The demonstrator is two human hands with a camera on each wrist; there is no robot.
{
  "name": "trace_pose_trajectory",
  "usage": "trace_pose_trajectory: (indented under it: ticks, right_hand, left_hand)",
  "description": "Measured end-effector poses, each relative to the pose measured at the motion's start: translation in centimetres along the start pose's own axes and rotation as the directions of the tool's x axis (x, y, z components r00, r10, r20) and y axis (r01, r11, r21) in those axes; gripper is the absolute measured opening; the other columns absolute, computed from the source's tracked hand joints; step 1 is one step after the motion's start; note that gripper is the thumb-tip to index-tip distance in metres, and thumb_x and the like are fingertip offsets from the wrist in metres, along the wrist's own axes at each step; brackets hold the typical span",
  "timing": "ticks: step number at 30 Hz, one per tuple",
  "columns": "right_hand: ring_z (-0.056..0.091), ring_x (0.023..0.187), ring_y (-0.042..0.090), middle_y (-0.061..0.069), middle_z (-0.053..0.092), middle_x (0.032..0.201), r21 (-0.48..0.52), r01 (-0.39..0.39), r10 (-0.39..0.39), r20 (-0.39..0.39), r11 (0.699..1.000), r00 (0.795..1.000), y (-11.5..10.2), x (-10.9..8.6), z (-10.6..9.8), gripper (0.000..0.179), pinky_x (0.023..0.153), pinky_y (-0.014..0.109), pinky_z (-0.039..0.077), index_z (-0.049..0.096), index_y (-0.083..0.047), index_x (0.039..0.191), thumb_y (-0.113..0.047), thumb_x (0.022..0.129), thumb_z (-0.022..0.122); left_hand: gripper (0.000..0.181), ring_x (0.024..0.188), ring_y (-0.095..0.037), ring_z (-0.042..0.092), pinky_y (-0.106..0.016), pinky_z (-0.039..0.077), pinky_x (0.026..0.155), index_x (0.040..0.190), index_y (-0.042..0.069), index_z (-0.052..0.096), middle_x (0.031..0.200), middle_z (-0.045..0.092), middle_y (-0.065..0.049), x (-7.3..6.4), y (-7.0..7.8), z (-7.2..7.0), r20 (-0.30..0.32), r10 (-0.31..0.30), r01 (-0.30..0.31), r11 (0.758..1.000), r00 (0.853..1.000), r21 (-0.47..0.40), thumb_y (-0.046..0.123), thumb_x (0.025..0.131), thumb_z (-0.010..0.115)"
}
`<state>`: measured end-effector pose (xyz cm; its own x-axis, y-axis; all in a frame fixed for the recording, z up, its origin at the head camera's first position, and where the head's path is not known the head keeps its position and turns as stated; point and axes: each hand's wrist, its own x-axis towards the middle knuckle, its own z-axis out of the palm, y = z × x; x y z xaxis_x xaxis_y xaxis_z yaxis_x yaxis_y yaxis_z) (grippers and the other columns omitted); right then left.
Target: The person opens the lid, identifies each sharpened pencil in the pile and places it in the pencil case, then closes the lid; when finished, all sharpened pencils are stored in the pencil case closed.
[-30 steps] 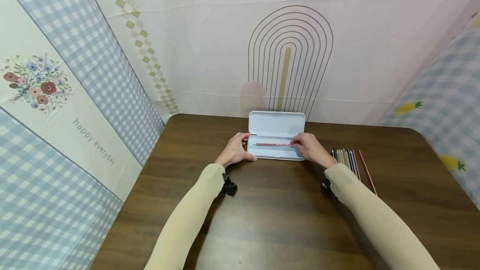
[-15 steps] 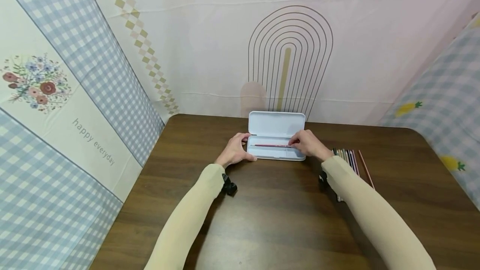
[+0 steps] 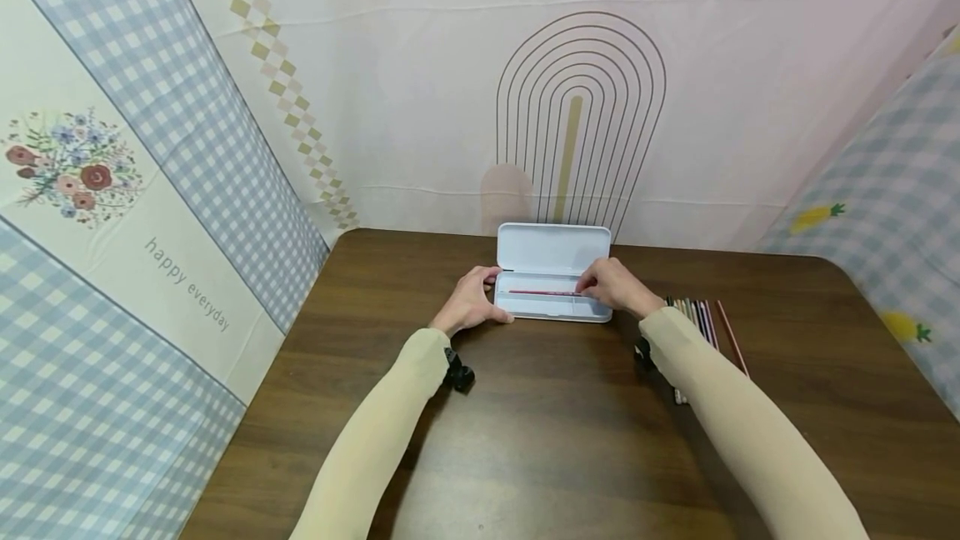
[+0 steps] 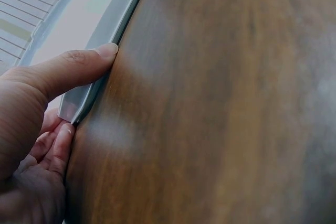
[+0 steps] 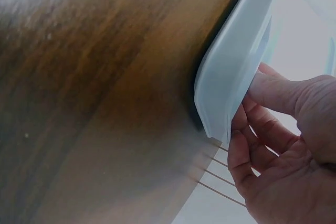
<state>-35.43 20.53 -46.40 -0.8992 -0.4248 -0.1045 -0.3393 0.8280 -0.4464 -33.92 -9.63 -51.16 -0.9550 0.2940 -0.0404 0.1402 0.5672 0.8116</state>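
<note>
An open white pencil case (image 3: 525, 307) lies near the far edge of the table, its lid (image 3: 553, 248) raised at the back. Lengthwise inside it is a red pencil (image 3: 540, 292). My right hand (image 3: 615, 287) reaches over the case's right end and pinches the pencil's right end. In the right wrist view, thumb and fingers dip behind the case wall (image 5: 226, 72), which hides the pencil. My left hand (image 3: 471, 300) grips the left end of the case, thumb along the front edge. The left wrist view shows its other fingers (image 4: 62, 142) against the case's corner.
Several coloured pencils (image 3: 701, 319) lie side by side right of the case, partly under the right sleeve (image 3: 720, 382). A reddish-brown pencil (image 3: 732, 337) lies slightly apart on their right. Behind the brown table (image 3: 510, 440) hangs a patterned cloth (image 3: 420, 107).
My right hand has shifted slightly left and back with the red pencil's end, and the pencil sits a little lower in the case. The left hand holds its place.
</note>
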Motion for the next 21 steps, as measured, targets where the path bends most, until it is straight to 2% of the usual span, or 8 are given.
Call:
trace_pose_trajectory:
  ticks: [9,16,21]
  right_hand:
    - [0.067,0.096,0.028,0.024,0.082,0.113,0.002,0.009,-0.009,0.001,1.000,1.000,-0.26,-0.12,-0.03,0.017,0.093,0.050,0.061,0.086,0.002,0.104,0.004,0.101,0.069]
    - [0.066,0.095,0.026,0.023,0.082,0.114,0.007,-0.001,0.001,-0.005,1.000,1.000,0.00,-0.15,0.05,0.018,0.090,0.045,0.061,0.086,0.002,0.105,0.003,0.102,0.068]
    - [0.068,0.094,0.024,0.022,0.082,0.113,-0.002,0.030,-0.030,-0.017,1.000,0.999,0.33,-0.12,0.30,0.020,0.088,0.044,0.062,0.085,0.002,0.105,0.004,0.102,0.066]
  left_hand:
    - [0.097,0.143,-0.035,0.057,-0.046,0.048,0.125,0.159,0.006,0.052,0.157,0.055,-0.016,-0.14,0.09,-0.03,0.004,-0.006,0.006,1.000,1.000,-0.006,0.016,0.076,0.099]
    - [0.097,0.142,-0.035,0.058,-0.046,0.049,0.124,0.159,0.005,0.052,0.155,0.056,-0.017,0.02,0.01,0.04,0.002,0.001,-0.001,1.000,1.000,-0.003,0.016,0.075,0.100]
    - [0.096,0.140,-0.036,0.059,-0.047,0.050,0.122,0.158,0.005,0.053,0.152,0.058,-0.017,0.12,-0.14,0.10,0.000,0.014,-0.014,1.000,1.000,-0.002,0.016,0.075,0.100]
